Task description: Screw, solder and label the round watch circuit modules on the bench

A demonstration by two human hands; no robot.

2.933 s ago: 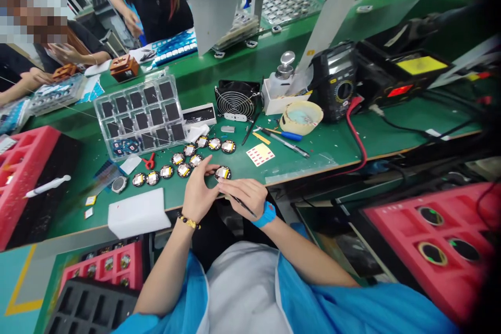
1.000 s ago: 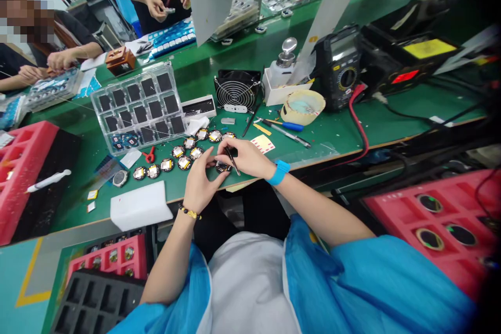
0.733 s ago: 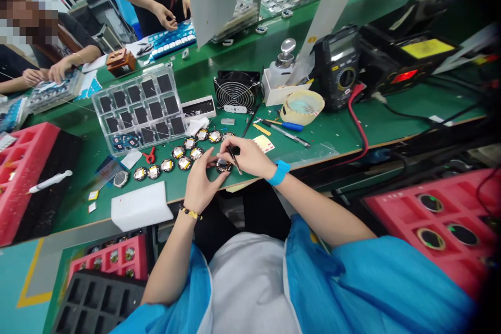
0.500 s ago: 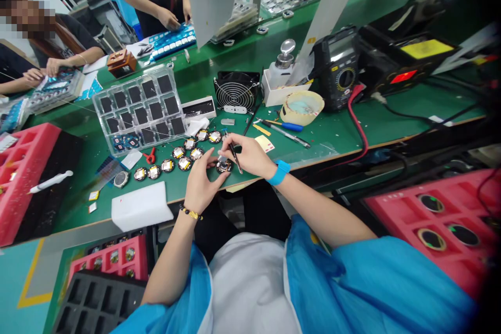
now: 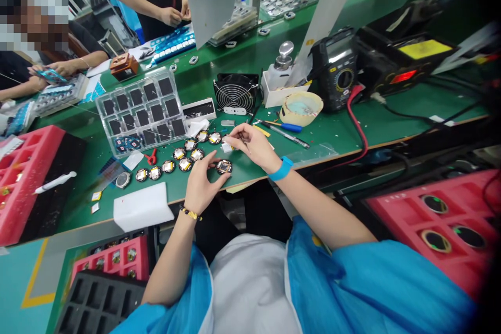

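Observation:
My left hand steadies a small round circuit module at the bench's front edge, thumb on one side and fingers on the other. The module's dark face points up. Just beyond it is my right hand, its fingers pinched round a thin dark tool that looks like tweezers and is mostly hidden. A small white piece lies by the right fingertips; whether they touch it I cannot tell. Left of my hands, several similar round modules with white and yellow tops form loose rows.
Behind the modules a clear compartment tray leans upright. A fan, a yellowish bowl, pens and a multimeter stand farther back and right. White foam lies at the front edge. Other people work across the bench.
My right hand has drawn back from the module, up and slightly right, with the dark tool. The module's face now shows uncovered. My left hand has stayed in place.

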